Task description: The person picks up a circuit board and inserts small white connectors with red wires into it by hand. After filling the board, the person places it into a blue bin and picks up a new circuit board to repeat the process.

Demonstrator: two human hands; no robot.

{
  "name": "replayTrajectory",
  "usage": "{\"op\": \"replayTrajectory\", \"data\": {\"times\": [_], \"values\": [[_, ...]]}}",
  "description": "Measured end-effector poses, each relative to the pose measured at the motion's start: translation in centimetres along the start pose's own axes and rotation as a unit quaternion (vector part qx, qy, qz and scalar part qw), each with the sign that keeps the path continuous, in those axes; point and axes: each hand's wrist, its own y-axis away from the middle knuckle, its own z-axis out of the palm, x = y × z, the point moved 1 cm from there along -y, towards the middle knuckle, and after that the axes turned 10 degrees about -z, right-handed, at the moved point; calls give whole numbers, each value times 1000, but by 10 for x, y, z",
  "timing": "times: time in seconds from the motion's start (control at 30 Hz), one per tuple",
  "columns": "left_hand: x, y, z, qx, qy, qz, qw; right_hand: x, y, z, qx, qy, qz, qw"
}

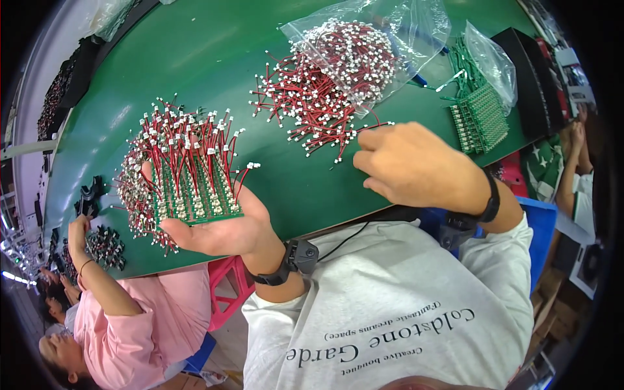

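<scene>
My left hand [227,227] holds a green circuit board panel [198,205] from below, thumb along its near edge. Rows of red wires with white connectors [195,140] stand up from the panel. My right hand [416,166] is closed, its fingers curled beside the near right edge of a pile of red connector wires [312,107]. One red wire with a white end [380,124] shows just beyond its knuckles. Whatever the fingertips may pinch is hidden.
A clear plastic bag [416,39] partly covers the pile. Stacked green boards [481,117] stand at right near a black box [530,78]. More wired pieces [133,195] lie behind the held panel. At left, a co-worker in pink [130,325] reaches toward black parts [107,247].
</scene>
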Motion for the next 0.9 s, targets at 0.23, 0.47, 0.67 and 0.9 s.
{"op": "replayTrajectory", "data": {"times": [0.23, 0.47, 0.67, 0.9], "values": [[0, 6, -6, -10, 49, -20, 999, -8, 12, 46, 146, -29, 48, 988], [-8, 21, -9, -45, 65, -62, 995, -27, -6, 7, 320, -245, 26, 915], [-9, 33, -3, -55, 66, -80, 993, -77, -34, 11, 376, -234, -165, 881], [-9, 43, 2, -73, 21, -51, 996, -76, -56, 26, 376, -220, -121, 892]]}}
